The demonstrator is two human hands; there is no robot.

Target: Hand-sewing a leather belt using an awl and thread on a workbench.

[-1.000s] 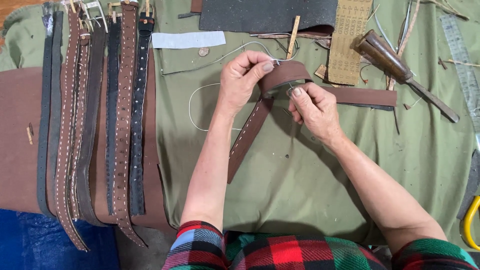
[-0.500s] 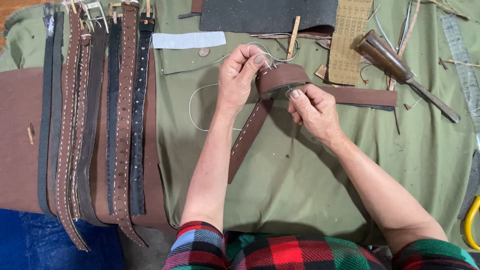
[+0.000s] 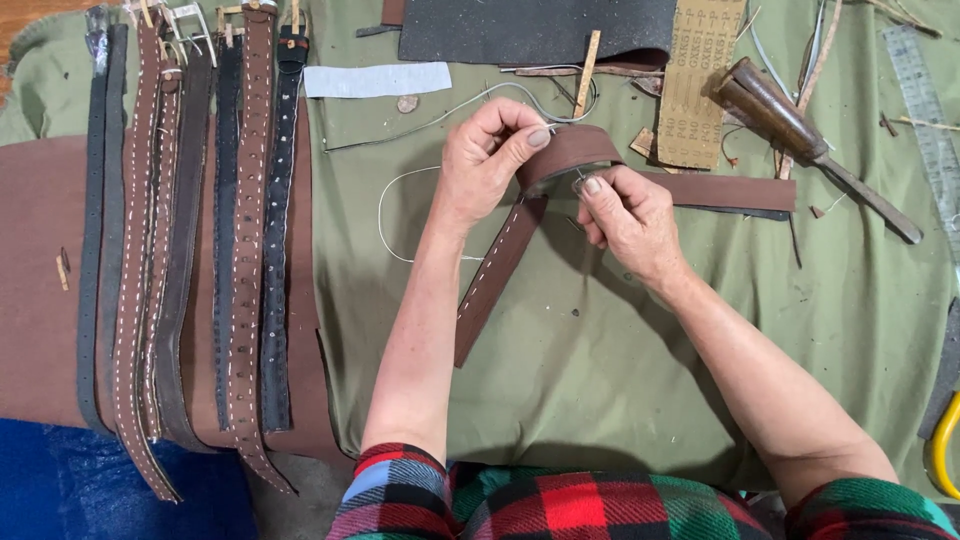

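Note:
My left hand [image 3: 486, 160] grips the folded top of a brown leather strap [image 3: 500, 265], thumb pressed on the bend. The strap's stitched tail hangs down and to the left over the green cloth [image 3: 600, 380]. My right hand [image 3: 625, 215] pinches a thin needle at the strap's edge just under the fold. A white thread [image 3: 400, 215] loops on the cloth to the left of my left wrist. The needle's tip is hidden by my fingers.
Several finished belts [image 3: 190, 250] lie side by side on the left over a brown leather sheet [image 3: 40, 280]. A dark leather sheet [image 3: 540, 28], a wooden-handled tool [image 3: 800, 135], a brown strip [image 3: 730, 190], a ruler [image 3: 925, 110] and scraps lie at the back.
My left hand has shifted slightly, its thumb now lying over the fold of the strap. My right hand has stayed at the strap's edge.

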